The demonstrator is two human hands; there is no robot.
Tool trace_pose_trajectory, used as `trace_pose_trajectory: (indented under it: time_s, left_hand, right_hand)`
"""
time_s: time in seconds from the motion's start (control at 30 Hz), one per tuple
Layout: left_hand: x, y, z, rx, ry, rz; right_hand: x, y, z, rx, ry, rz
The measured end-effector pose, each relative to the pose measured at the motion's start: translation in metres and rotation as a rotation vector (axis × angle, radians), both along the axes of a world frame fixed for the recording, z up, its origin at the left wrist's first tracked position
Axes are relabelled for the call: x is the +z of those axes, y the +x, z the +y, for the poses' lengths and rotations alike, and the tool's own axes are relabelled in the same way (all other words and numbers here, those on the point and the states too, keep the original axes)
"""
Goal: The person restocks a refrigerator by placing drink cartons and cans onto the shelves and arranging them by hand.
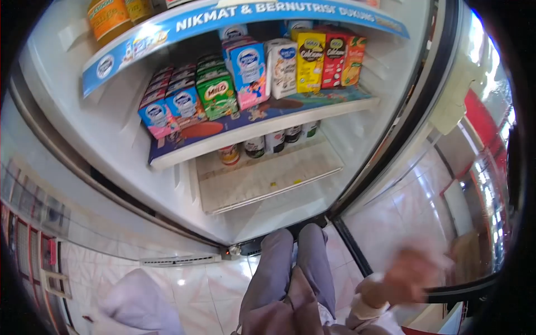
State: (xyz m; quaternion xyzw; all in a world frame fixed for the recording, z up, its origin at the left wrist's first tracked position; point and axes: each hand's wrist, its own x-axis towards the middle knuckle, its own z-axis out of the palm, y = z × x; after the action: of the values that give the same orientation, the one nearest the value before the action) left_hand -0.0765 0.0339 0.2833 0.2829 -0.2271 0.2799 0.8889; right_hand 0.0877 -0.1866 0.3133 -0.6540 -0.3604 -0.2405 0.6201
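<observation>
My right hand (pixel 419 271) is at the lower right, smeared by motion, in front of the open glass door; its fingers and anything in them cannot be made out. My left hand is not in view; a pale, blurred piece of clothing (pixel 139 304) shows at the lower left. Ahead, an open fridge shelf (pixel 262 128) bears small drink cartons: blue ones (pixel 184 104), green Milo cartons (pixel 218 96), a taller blue carton (pixel 248 72), a white one (pixel 283 70), a yellow one (pixel 310 61), a red one (pixel 334 61) and an orange one (pixel 353 61).
Cans (pixel 254 147) stand at the back of the lower shelf (pixel 273 178). Orange bottles (pixel 109 19) are at the upper left behind a blue label strip (pixel 234 22). The door's dark frame (pixel 352 245) is at the right. Below are my knees and the tiled floor (pixel 215 285).
</observation>
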Motion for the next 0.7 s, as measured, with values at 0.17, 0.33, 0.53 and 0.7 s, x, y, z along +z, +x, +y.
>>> trace_pose_trajectory:
  time_s: [0.17,0.33,0.53,0.7]
  left_hand:
    - [-0.004,0.001,-0.010,-0.052,0.017,0.025]
    - [-0.011,-0.004,-0.013,-0.077,0.038,0.063]
    - [-0.016,-0.019,-0.020,-0.136,0.060,0.058]
    - [-0.013,-0.019,-0.033,-0.180,0.052,0.038]
  right_hand:
    - [0.081,-0.019,0.017,0.067,0.092,-0.712]
    - [0.076,-0.028,0.044,0.088,0.160,-0.780]
    - [0.048,-0.041,0.052,0.103,0.241,-0.746]
    - [0.019,-0.047,0.045,0.084,0.279,-0.682]
